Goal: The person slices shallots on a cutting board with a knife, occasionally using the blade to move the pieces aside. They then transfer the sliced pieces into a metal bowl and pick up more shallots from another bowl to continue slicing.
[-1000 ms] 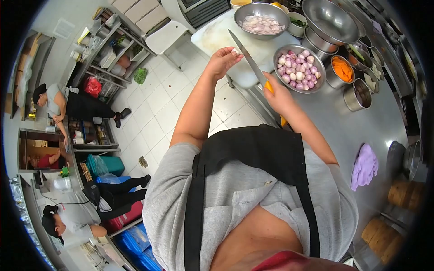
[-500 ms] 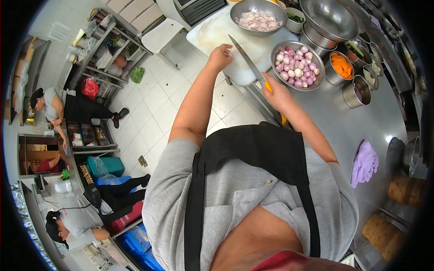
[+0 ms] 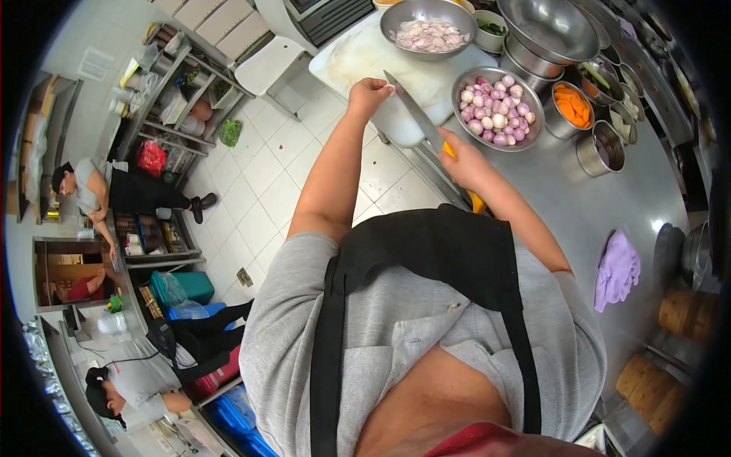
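Observation:
My right hand (image 3: 466,164) is wrapped round the yellow handle of a long kitchen knife (image 3: 416,113). Its blade slants up and left, over the near edge of a white cutting board (image 3: 352,67). My left hand (image 3: 370,96) is close to the knife's tip at the board's edge, fingers pinched together. Something small and pale shows at those fingertips, too small to name. Right of the blade, a steel bowl (image 3: 459,114) holds peeled shallots (image 3: 499,110). On the board's far side, another steel bowl (image 3: 393,42) contains sliced shallots (image 3: 432,34).
Pots of carrot pieces (image 3: 572,105) and dark liquid (image 3: 601,148) stand on the steel counter (image 3: 548,202). A large metal bowl (image 3: 550,29) is stacked behind. A purple cloth (image 3: 617,270) lies at right. Two people (image 3: 91,186) work by the left shelves, and another shows through an opening.
My left fingers have drawn together into a tighter pinch near the blade tip. The knife stays in my right hand at almost the same slant. The view has shifted slightly.

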`<state>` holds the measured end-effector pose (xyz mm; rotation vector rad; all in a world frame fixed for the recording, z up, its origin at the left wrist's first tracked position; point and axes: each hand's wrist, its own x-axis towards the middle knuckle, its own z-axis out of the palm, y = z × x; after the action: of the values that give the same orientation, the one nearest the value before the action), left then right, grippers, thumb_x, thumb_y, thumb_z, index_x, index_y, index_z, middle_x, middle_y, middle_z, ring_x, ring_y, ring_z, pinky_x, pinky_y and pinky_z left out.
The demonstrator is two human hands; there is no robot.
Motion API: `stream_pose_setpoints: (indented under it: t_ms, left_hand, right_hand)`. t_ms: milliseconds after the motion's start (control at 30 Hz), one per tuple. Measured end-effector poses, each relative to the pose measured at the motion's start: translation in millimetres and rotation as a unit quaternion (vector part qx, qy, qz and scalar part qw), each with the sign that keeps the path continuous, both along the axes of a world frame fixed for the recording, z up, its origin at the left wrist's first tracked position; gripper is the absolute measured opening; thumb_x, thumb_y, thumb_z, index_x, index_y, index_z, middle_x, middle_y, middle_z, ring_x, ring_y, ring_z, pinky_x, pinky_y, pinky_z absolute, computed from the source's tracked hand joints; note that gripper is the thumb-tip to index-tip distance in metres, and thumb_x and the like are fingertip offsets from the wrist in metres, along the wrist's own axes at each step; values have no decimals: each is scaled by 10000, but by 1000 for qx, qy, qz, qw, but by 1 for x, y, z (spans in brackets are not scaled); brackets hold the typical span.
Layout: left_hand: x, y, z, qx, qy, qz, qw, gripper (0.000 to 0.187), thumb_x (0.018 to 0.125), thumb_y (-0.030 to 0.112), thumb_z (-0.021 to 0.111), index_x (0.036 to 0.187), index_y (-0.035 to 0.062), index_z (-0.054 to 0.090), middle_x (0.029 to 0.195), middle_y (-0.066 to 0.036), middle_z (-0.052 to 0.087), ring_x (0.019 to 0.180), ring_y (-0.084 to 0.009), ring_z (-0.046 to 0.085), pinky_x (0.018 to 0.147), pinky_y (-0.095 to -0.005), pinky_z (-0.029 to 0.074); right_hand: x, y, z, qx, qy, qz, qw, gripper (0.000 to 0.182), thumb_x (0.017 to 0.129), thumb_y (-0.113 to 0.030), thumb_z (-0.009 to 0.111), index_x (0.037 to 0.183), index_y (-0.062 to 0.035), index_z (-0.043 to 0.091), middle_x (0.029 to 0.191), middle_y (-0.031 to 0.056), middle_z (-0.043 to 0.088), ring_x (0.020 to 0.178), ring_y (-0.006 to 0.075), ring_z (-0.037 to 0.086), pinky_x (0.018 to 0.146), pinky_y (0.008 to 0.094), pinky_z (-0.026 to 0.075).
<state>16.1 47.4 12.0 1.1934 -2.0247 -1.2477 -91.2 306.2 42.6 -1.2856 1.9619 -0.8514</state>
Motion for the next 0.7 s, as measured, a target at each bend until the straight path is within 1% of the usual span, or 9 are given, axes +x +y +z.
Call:
stream_pose_setpoints:
  t_ms: [33, 100, 133, 200, 367, 467, 600, 667, 700]
  left_hand:
    - [-2, 0, 2, 0, 0, -1, 1000, 375, 748, 208, 773, 1013, -16, 632, 936, -83, 656, 810, -162, 617, 715, -270, 499]
    - [-5, 0, 6, 111, 14, 20, 993, 335, 758, 180, 762, 999, -17, 638, 931, -77, 655, 817, -156, 618, 710, -245, 506]
    - [-5, -3, 4, 111, 14, 20, 994, 335, 758, 180, 762, 999, -17, 638, 931, -77, 655, 817, -156, 618, 710, -245, 506]
    - [-4, -7, 3, 194, 55, 24, 979, 281, 776, 159, 744, 977, -12, 645, 910, -71, 657, 797, -144, 617, 703, -231, 518]
    - [-2, -3, 10, 203, 39, 14, 978, 243, 787, 147, 738, 948, -12, 647, 889, -58, 658, 760, -133, 616, 703, -231, 531]
    - [-3, -6, 9, 207, 38, 19, 977, 227, 790, 136, 736, 931, -12, 635, 893, -59, 661, 753, -134, 619, 706, -233, 534]
    - [-5, -7, 10, 224, 51, 45, 972, 230, 786, 87, 729, 930, -9, 578, 891, -65, 663, 769, -139, 627, 716, -245, 538]
    - [-4, -10, 8, 235, 64, 34, 969, 247, 777, 73, 732, 938, -8, 563, 884, -66, 660, 769, -141, 628, 717, -249, 538]
    - [-4, -11, 10, 245, 76, 24, 966, 266, 769, 60, 735, 945, -7, 547, 877, -67, 658, 770, -144, 629, 717, -253, 539]
  right_hand:
    - [-1, -1, -2, -9, 16, 6, 1000, 538, 870, -179, 522, 1381, -108, 372, 924, 265, 619, 873, 399, 605, 779, 421, 463]
    - [1, 1, -3, -19, 30, 10, 999, 537, 872, -185, 519, 1381, -104, 369, 906, 268, 617, 859, 404, 603, 769, 426, 462]
    - [3, 1, -2, -30, 44, 13, 999, 537, 873, -191, 516, 1381, -101, 366, 889, 272, 614, 846, 409, 601, 758, 432, 461]
    - [5, 1, 2, -19, 47, 16, 999, 539, 875, -192, 511, 1383, -98, 360, 890, 277, 612, 853, 414, 597, 763, 434, 459]
    - [7, 3, 9, 1, 58, 31, 998, 569, 872, -189, 467, 1406, -79, 306, 904, 298, 614, 851, 417, 605, 786, 464, 462]
    - [4, 4, 6, -21, 62, 28, 997, 582, 868, -180, 471, 1418, -109, 296, 868, 288, 613, 816, 405, 606, 757, 462, 462]
    - [7, 16, 26, 1, 87, 51, 995, 590, 872, -149, 474, 1432, -165, 286, 800, 259, 595, 750, 386, 594, 712, 456, 457]
    - [9, 22, 27, 8, 101, 55, 993, 593, 874, -138, 474, 1435, -181, 284, 781, 249, 587, 733, 381, 590, 698, 456, 454]
    - [9, 25, 27, -10, 113, 58, 992, 592, 876, -132, 474, 1435, -184, 285, 783, 246, 587, 736, 381, 591, 701, 457, 455]
